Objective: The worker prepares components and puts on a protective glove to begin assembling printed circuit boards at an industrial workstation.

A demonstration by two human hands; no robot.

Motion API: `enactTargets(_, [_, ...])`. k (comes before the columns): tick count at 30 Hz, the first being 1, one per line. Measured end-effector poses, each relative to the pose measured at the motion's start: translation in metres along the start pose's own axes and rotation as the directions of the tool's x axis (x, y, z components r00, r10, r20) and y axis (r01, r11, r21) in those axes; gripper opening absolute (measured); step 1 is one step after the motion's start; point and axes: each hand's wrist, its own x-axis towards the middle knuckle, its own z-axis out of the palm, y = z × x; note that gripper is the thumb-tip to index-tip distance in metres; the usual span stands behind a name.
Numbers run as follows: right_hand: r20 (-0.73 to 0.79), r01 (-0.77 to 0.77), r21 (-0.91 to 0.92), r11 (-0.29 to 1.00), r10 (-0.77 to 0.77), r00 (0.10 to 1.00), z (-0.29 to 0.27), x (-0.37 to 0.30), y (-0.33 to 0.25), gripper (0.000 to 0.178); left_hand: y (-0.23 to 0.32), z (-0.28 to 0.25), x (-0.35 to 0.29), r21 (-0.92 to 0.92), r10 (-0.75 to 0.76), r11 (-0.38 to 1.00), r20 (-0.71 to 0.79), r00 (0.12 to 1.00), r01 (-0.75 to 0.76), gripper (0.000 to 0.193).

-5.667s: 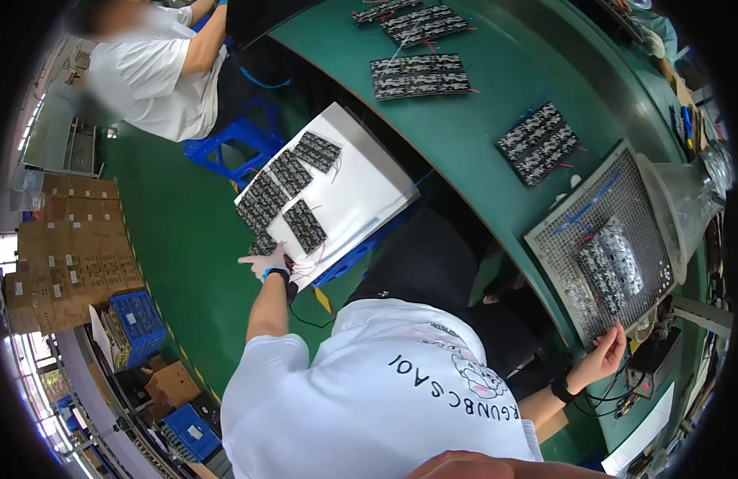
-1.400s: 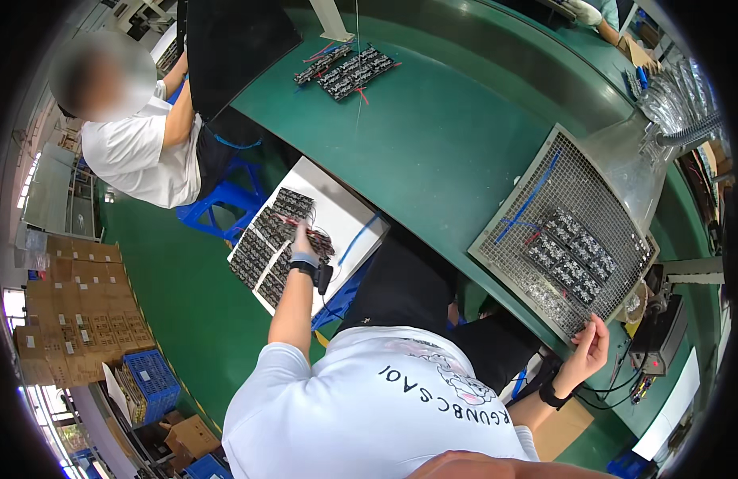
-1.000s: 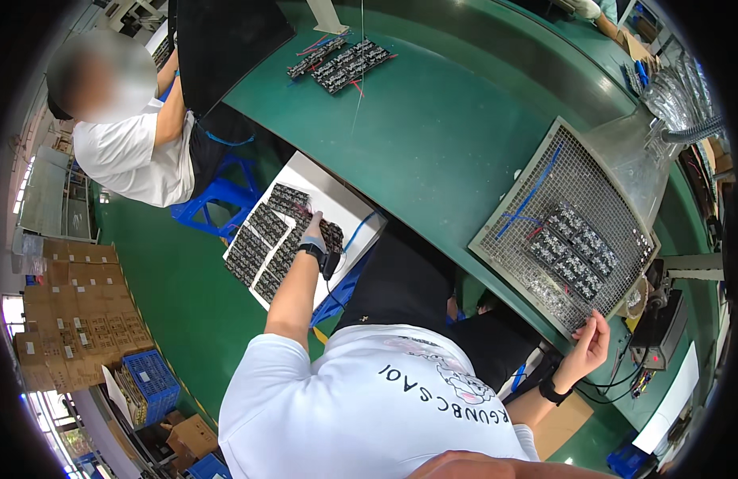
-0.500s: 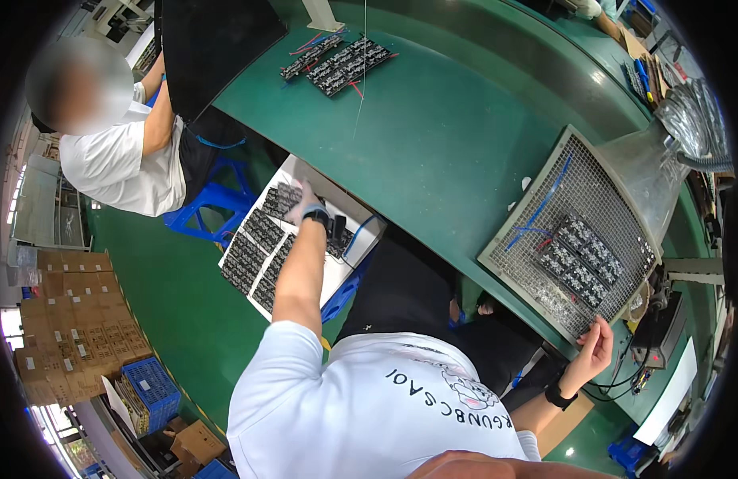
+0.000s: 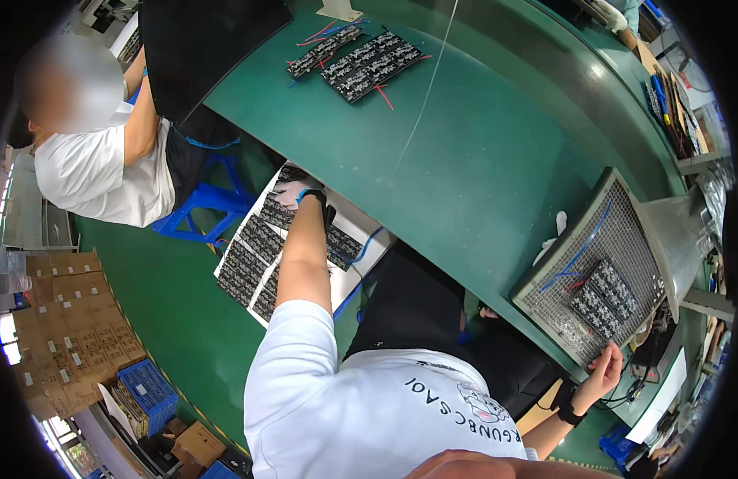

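Observation:
My left hand (image 5: pixel 292 194), in a pale glove, reaches into a white box (image 5: pixel 353 209) left of the table. Its fingers lie stretched over one of the black circuit board panels (image 5: pixel 249 259) laid in rows there; the fingertips are hard to make out. A dark band and a small black item sit on that wrist. On the right, my bare right hand (image 5: pixel 606 369) has its fingers curled together at the near corner of a framed metal mesh tray (image 5: pixel 542 281). Circuit boards with red and blue wires (image 5: pixel 604 299) rest on the mesh, just beyond those fingertips.
More wired circuit boards (image 5: pixel 373 64) lie at the far side of the green table (image 5: pixel 464 176). A person in white sits at left beside a black panel (image 5: pixel 205 52) and a blue stool (image 5: pixel 205 209). Cartons (image 5: pixel 73 319) and a blue crate (image 5: pixel 147 391) stand lower left.
The view has shifted, so the table and mesh tray sit farther right and lower. My left hand has flattened over the panels in the box. The right hand stays at the tray's corner.

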Motion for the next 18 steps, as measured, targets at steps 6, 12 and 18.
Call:
enactTargets(6, [-0.045,-0.018,-0.076,0.997,0.015,0.999,-0.004,-0.006,-0.007,0.02,0.007,-0.005,-0.065,0.58,0.246,0.665,0.424,0.872,-0.47,0.101])
enactTargets(12, [-0.048,-0.038,-0.059,0.998,0.035,0.998,-0.006,-0.004,-0.006,0.02,-0.008,-0.05,-0.076,0.495,0.312,0.713,0.411,0.857,-0.497,0.086])
enactTargets(18, [-0.042,-0.023,-0.033,0.999,0.022,0.999,0.002,-0.002,-0.006,0.02,-0.042,-0.061,-0.06,0.44,0.524,0.622,0.381,0.762,-0.648,0.087])
